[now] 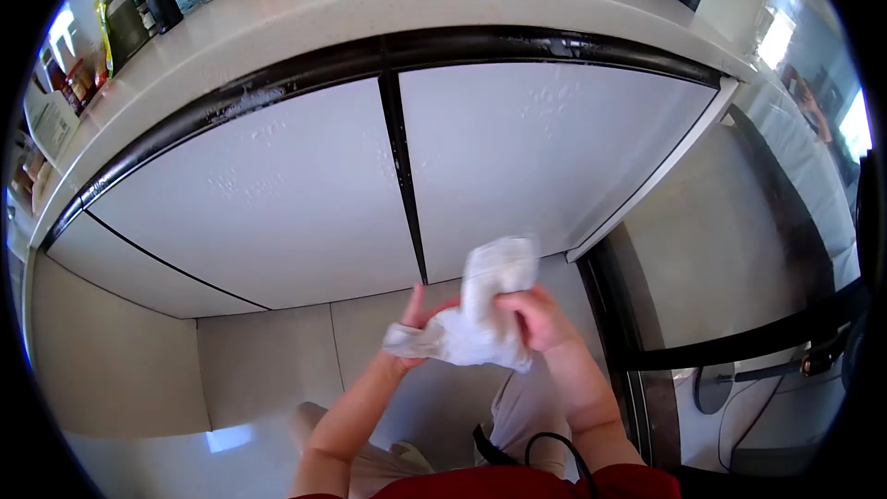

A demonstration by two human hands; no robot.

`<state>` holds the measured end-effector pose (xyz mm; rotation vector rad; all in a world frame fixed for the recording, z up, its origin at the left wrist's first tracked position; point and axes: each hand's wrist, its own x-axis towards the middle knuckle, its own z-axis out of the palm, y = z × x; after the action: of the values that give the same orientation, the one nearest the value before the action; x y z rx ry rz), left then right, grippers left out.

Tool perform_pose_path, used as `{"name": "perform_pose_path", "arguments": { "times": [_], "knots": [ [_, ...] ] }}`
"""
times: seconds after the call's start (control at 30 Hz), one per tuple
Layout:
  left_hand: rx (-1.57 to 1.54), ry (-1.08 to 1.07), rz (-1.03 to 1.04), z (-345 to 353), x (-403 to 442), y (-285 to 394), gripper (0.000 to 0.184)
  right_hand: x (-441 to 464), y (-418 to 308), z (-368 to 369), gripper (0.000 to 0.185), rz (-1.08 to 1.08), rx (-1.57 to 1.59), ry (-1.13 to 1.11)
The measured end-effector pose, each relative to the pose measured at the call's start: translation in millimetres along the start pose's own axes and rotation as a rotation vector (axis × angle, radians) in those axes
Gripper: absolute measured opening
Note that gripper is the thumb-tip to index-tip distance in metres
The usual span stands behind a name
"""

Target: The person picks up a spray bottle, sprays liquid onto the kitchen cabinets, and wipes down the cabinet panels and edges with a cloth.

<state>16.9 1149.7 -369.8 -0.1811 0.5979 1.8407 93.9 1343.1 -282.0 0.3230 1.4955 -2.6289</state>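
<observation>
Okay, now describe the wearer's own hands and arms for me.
The left hand and right hand are both bare, without gloves. No watch, bracelet or marking shows at either wrist; some fingers are hidden, so rings can't be ruled out. Both forearms are uncovered, and the right sleeve is plain dark red.

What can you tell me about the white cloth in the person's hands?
The white cloth looks soft and is loosely bunched, with irregular folds. One end lies across the left hand; the right hand grips it near the other side, where a broad flap stands up toward the cabinet doors. It is held in the air above the floor. The flap is blurred, so its weave, and whether the cloth is wet, cannot be told.
</observation>
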Motion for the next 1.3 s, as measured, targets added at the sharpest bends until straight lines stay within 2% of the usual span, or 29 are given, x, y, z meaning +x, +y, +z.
{"name": "perform_pose_path", "arguments": {
  "times": [0.07,0.1,0.13,0.17,0.2,0.23,0.3,0.33,0.4,0.43,0.47,0.53,0.57,0.63,0.7,0.73,0.8,0.87,0.9,0.93,0.97,1.0,1.03,1.07,1.13,1.17,1.2,1.27,1.3],
  "knots": [
    [-0.063,-0.172,-0.029,9,1,-3,0.087,4,-11,-4,0.029,-0.001,-0.024,-0.041],
    [-0.052,-0.175,-0.028,14,-6,1,0.087,5,-20,-6,0.028,0.011,-0.040,-0.076],
    [0.302,-0.247,0.030,17,-18,9,0.082,2,-29,-15,0.028,0.001,-0.038,-0.076],
    [0.655,-0.316,0.090,23,-27,16,0.079,-2,-41,-31,0.026,-0.016,-0.044,0.014],
    [0.664,-0.320,0.095,33,-33,23,0.079,-6,-53,-43,0.024,-0.035,-0.052,0.101],
    [0.697,-0.266,0.086,43,-39,31,0.074,-10,-60,-50,0.024,-0.043,-0.052,0.095],
    [0.651,-0.075,0.036,49,-46,38,0.066,-20,-62,-61,0.023,-0.062,-0.337,-0.095],
    [0.656,-0.077,0.037,40,-40,39,0.066,-19,-65,-62,0.023,-0.067,-0.336,-0.094],
    [1.134,0.100,-0.170,20,-26,38,0.066,-13,-66,-60,0.022,-0.011,-0.724,-0.277],
    [1.341,0.144,-0.142,20,-26,36,0.054,-7,-63,-66,0.021,-0.092,-0.905,-0.287],
    [1.344,0.142,-0.143,21,-26,37,0.054,-4,-60,-75,0.021,-0.094,-0.905,-0.284],
    [1.149,0.155,0.216,26,-34,41,0.032,-4,-59,-83,0.027,-0.090,-0.743,-0.022],
    [1.149,0.155,0.213,33,-36,41,0.032,-6,-60,-83,0.034,-0.151,-0.522,0.028],
    [1.049,0.126,0.292,61,-42,45,0.023,-15,-71,-65,0.038,-0.158,-0.426,0.116],
    [1.002,0.158,0.249,70,-38,44,0.023,-18,-66,-66,0.041,-0.168,-0.321,0.200],
    [0.957,0.182,0.212,74,-36,45,0.024,-17,-55,-72,0.040,-0.224,-0.402,0.082],
    [0.909,0.145,0.270,92,-40,48,0.025,-16,-50,-78,0.039,-0.291,-0.482,-0.043],
    [0.860,0.100,0.311,123,-50,48,0.026,-25,-60,-76,0.040,-0.496,-1.257,-0.052],
    [1.059,0.022,0.409,147,-57,47,0.026,-28,-68,-70,0.037,-0.633,-1.345,0.157],
    [1.254,-0.063,0.507,170,-60,45,0.026,-30,-78,-63,0.037,-0.631,-1.347,0.176],
    [1.258,-0.075,0.500,191,-61,40,0.026,-31,-89,-54,0.042,-0.875,-1.371,0.538],
    [1.364,-0.117,0.576,212,-59,32,0.026,-31,-94,-47,0.047,-1.113,-1.358,0.906],
    [1.467,-0.160,0.659,228,-55,25,0.026,-29,-81,-49,0.042,-0.930,-0.903,0.960],
    [1.467,-0.167,0.663,237,-49,19,0.026,-25,-70,-47,0.042,-0.937,-0.905,0.964],
    [1.612,-0.173,0.830,250,-37,7,0.024,-13,-40,-41,0.047,-0.760,0.306,0.493],
    [1.722,-0.229,0.815,250,-26,4,0.025,2,-17,-47,0.047,-0.761,0.314,0.498],
    [1.726,-0.230,0.813,251,-18,-6,0.025,23,7,-56,0.046,-0.800,0.448,0.293],
    [1.832,-0.329,0.753,250,-6,-28,0.025,24,-22,-57,0.049,-0.835,0.763,-0.273],
    [2.005,-0.433,0.854,250,-1,-32,0.035,24,-37,-58,0.051,-0.766,0.884,-0.540]
  ]
}}
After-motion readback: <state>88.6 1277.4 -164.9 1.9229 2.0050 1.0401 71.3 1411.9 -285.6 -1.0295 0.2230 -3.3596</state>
